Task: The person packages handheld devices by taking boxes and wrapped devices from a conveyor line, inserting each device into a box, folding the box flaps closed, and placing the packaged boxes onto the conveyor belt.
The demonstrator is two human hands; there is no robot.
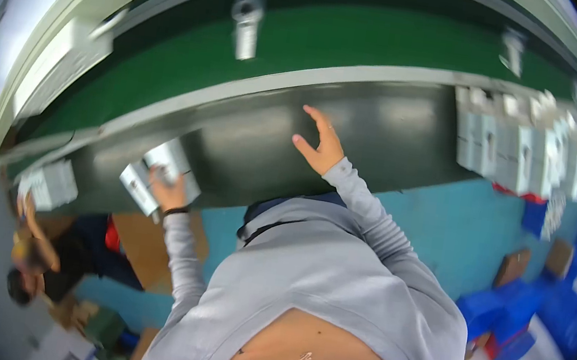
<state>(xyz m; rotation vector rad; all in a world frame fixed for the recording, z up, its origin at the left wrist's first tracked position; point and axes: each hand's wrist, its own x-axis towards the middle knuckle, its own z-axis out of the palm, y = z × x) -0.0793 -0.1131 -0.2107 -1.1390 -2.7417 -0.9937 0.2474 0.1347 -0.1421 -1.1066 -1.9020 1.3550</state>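
Note:
Two white boxes stand side by side at the left of the dark workbench (251, 131). My left hand (169, 192), with a dark band at the wrist, has its fingers on them, bent around the near end of the right-hand white box (170, 154). Close against it is the other white box (138, 185), which bears a small dark print. My right hand (323, 149) hovers over the middle of the bench, thumb and fingers spread, holding nothing. What lies under my left fingers is partly hidden.
Many white boxes (515, 148) stand packed together at the bench's right end. A green belt (322, 35) runs behind the bench, carrying a white item (247, 29). Another person (34, 256) handles white boxes (49, 185) at far left. Blue bins (512, 311) sit on the right.

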